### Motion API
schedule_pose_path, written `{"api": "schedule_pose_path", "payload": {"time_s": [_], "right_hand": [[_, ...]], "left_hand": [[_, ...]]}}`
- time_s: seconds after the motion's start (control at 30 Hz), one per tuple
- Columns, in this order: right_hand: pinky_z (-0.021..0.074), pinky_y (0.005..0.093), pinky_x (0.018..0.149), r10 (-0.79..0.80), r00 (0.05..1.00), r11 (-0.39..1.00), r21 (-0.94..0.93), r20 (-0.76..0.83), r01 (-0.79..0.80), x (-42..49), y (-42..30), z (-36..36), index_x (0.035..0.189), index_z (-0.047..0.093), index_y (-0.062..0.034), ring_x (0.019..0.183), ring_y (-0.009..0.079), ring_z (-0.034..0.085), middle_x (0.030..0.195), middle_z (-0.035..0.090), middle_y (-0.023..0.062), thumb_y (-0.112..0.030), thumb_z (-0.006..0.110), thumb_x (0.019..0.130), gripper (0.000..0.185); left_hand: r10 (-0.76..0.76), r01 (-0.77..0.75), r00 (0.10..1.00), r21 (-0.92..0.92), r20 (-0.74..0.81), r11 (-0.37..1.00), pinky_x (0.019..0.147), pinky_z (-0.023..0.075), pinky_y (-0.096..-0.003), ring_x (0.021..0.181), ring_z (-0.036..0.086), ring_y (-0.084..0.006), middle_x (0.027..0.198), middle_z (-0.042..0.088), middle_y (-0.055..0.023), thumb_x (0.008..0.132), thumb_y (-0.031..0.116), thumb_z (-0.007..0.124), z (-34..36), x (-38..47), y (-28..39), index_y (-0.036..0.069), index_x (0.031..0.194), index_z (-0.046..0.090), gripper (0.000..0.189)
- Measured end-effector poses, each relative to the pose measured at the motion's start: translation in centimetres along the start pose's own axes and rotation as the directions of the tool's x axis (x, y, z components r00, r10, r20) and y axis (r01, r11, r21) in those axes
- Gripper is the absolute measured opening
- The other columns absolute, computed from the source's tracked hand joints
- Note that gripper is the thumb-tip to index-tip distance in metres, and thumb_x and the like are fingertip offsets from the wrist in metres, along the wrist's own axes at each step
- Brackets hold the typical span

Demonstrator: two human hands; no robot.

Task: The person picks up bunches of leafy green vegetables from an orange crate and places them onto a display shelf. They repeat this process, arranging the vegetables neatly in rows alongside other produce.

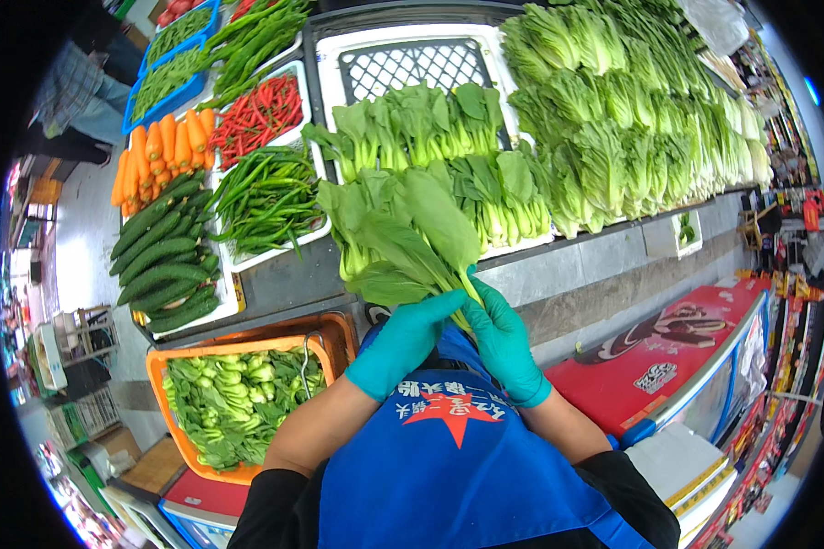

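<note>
Both my hands wear teal gloves and meet in front of my blue apron (419,473). Long-stemmed leafy greens (412,247) are held between them, leaves pointing away from me and stem ends down between the palms. My left hand (412,336) grips the stems from the left side. My right hand (505,336) closes on them from the right, a pale stem passing by its thumb. Just beyond, rows of bok choy (412,123) stand in a white crate (329,55); the held leaves hide part of the front row.
An orange crate (156,384) of bok choy sits low at left. Cucumbers (165,261), carrots (158,154), green chilies (268,199) and red chilies (261,113) fill trays at left. Lettuce (597,158) is stacked at right. A red-topped freezer (632,350) stands lower right; a person (75,89) is upper left.
</note>
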State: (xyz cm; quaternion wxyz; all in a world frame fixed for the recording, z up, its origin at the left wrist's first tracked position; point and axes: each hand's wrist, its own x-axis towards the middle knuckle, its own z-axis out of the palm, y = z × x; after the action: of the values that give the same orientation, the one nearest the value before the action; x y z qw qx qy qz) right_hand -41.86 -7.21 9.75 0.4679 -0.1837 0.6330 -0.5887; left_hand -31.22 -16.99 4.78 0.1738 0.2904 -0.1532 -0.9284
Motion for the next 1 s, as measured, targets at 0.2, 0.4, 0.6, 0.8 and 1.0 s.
{"api": "schedule_pose_path", "payload": {"time_s": [0.2, 0.4, 0.6, 0.8, 1.0], "right_hand": [[0.0443, 0.0289, 0.101, -0.047, 0.973, 0.991, 0.113, -0.225, 0.074, -2.0, 2.1, -2.8, 0.139, 0.047, 0.0017, 0.117, 0.0155, 0.054, 0.130, 0.057, 0.0115, -0.016, 0.050, 0.103, 0.040], [0.0474, 0.0298, 0.096, -0.015, 0.910, 0.914, 0.363, -0.415, 0.181, -4.3, 4.3, -9.0, 0.125, 0.055, -0.0004, 0.112, 0.0165, 0.058, 0.125, 0.061, 0.0115, -0.018, 0.048, 0.104, 0.028], [0.0525, 0.0386, 0.088, 0.240, 0.898, 0.660, 0.741, -0.368, 0.126, -6.6, 11.2, -16.9, 0.116, 0.059, -0.0035, 0.099, 0.0239, 0.064, 0.111, 0.066, 0.0122, -0.024, 0.054, 0.100, 0.027], [0.0507, 0.0352, 0.079, 0.543, 0.709, 0.639, 0.769, -0.450, -0.001, -11.1, 26.1, -28.5, 0.104, 0.063, -0.0073, 0.090, 0.0215, 0.065, 0.101, 0.068, 0.0080, -0.026, 0.053, 0.097, 0.023], [0.0495, 0.0392, 0.075, 0.733, 0.578, 0.639, 0.656, -0.359, -0.402, -5.5, 31.1, -29.8, 0.100, 0.062, -0.0093, 0.080, 0.0231, 0.064, 0.094, 0.066, 0.0067, -0.031, 0.057, 0.095, 0.023]], "left_hand": [[-0.061, 0.060, 0.998, 0.029, 0.019, 0.998, 0.101, 0.0467, -0.0373, 0.116, 0.059, -0.0233, 0.127, 0.062, -0.0107, 0.089, 0.004, 0.065, 2.6, 2.8, -3.0, 0.002, 0.133, 0.053, 0.046], [-0.118, 0.118, 0.993, 0.110, -0.010, 0.987, 0.098, 0.0503, -0.0391, 0.115, 0.061, -0.0258, 0.124, 0.063, -0.0142, 0.091, 0.002, 0.061, 6.1, 3.8, -9.4, 0.000, 0.132, 0.052, 0.043], [-0.051, 0.086, 0.988, 0.252, -0.144, 0.964, 0.100, 0.0507, -0.0425, 0.118, 0.059, -0.0281, 0.127, 0.060, -0.0167, 0.096, 0.007, 0.054, 6.3, 4.3, -13.1, -0.001, 0.136, 0.048, 0.041], [0.033, 0.004, 0.988, 0.236, -0.152, 0.972, 0.102, 0.0489, -0.0429, 0.121, 0.057, -0.0286, 0.131, 0.058, -0.0172, 0.097, 0.015, 0.055, 4.6, 2.8, -11.7, -0.001, 0.138, 0.045, 0.045], [0.099, -0.055, 0.962, 0.175, -0.254, 0.983, 0.102, 0.0487, -0.0432, 0.119, 0.058, -0.0287, 0.126, 0.061, -0.0152, 0.097, 0.017, 0.057, 2.3, -1.5, -10.0, 0.000, 0.136, 0.047, 0.044]]}}
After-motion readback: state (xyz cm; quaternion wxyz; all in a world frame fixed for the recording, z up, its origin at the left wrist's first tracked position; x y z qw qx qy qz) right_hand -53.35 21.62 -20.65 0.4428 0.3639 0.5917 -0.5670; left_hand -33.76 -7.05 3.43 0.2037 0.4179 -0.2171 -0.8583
